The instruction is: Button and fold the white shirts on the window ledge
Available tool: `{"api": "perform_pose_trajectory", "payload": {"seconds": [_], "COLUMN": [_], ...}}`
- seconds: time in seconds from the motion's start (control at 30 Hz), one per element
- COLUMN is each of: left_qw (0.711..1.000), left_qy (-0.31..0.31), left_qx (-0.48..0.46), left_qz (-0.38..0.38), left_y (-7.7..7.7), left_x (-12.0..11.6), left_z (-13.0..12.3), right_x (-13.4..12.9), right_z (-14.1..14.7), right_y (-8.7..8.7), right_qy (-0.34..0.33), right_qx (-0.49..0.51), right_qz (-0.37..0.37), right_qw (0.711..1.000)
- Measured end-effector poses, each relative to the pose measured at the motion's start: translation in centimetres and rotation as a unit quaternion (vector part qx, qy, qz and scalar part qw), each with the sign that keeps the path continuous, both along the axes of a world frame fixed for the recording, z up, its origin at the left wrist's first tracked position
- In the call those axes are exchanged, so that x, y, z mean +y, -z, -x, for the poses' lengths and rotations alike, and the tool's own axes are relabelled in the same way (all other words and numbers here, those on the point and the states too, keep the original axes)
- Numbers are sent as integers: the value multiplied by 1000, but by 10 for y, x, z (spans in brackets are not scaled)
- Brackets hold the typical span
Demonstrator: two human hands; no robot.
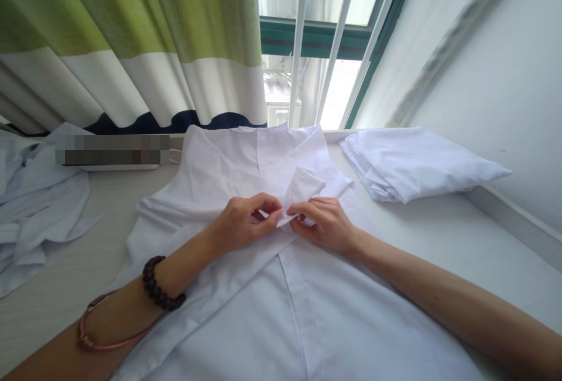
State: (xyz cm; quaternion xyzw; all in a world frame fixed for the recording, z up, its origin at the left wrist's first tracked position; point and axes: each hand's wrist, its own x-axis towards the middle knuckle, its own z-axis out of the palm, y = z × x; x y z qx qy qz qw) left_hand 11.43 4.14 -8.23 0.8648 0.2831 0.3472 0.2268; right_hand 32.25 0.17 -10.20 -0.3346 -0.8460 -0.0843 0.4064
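A white button-front shirt [351, 311] is spread over the white surface, its upper end towards the window and its placket running down the middle. A sleeve lies slanting across the front, and its cuff [302, 186] stands up in a loose fold near the middle. My left hand [248, 220] is closed in a pinch at the left edge of the cuff. Close beside it, my right hand [322, 223] pinches the same cuff from the right. The fingertips nearly meet, with a small flap of cloth between them. Whatever lies under my right palm is hidden.
A folded white garment [421, 161] lies at the right by the wall. Crumpled white cloth [48, 211] is at the left, near a blurred-out box-like object [112, 153] with a white cable. Beyond are a green and white curtain [132, 41] and a barred window [325, 47].
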Motion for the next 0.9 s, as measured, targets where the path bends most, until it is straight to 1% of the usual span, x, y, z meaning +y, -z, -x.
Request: {"api": "perform_pose_trajectory", "payload": {"seconds": [0.17, 0.27, 0.37, 0.43, 0.53, 0.6, 0.63, 0.67, 0.7, 0.73, 0.77, 0.8, 0.83, 0.87, 0.9], "left_qw": [999, 998, 997, 996, 991, 981, 977, 973, 971, 971, 973, 976, 979, 982, 984], "left_qy": [42, 32, 28, 39, 54, 66, 73, 82, 89, 94, 96, 93, 84, 67, 46], "left_qx": [28, 35, 50, 70, 104, 126, 138, 148, 154, 153, 145, 130, 109, 92, 85], "left_qz": [11, 37, 58, 31, -69, -130, -148, -157, -158, -155, -152, -150, -150, -152, -152], "left_y": [-2, -3, -4, -5, -6, -7, -8, -8, -8, -9, -9, -10, -10, -11, -11], "left_x": [1, -1, -3, -4, -5, -4, -4, -3, -2, -1, 1, 3, 6, 8, 11], "left_z": [1, 0, -3, -5, -9, -11, -10, -9, -8, -6, -3, -1, 1, 3, 4], "right_x": [-1, -3, -5, -5, -5, -3, -2, -1, 0, 1, 2, 2, 2, 2, 2], "right_z": [1, 2, 1, 0, -1, -3, -5, -8, -13, -20, -29, -40, -52, -65, -77], "right_y": [-2, -4, -7, -8, -8, -10, -14, -19, -26, -35, -45, -57, -69, -82, -93], "right_qy": [0, -3, -7, -8, -6, -20, -33, -47, -53, -44, -30, 5, 37, 46, 62], "right_qx": [-16, 3, 23, 27, 11, -12, -21, -30, -39, -49, -60, -70, -71, -72, -75], "right_qz": [-2, -2, -17, -27, -37, -42, -37, -20, 13, 61, 126, 201, 279, 365, 435], "right_qw": [1000, 1000, 1000, 999, 999, 999, 999, 998, 998, 996, 990, 977, 957, 927, 895]}}
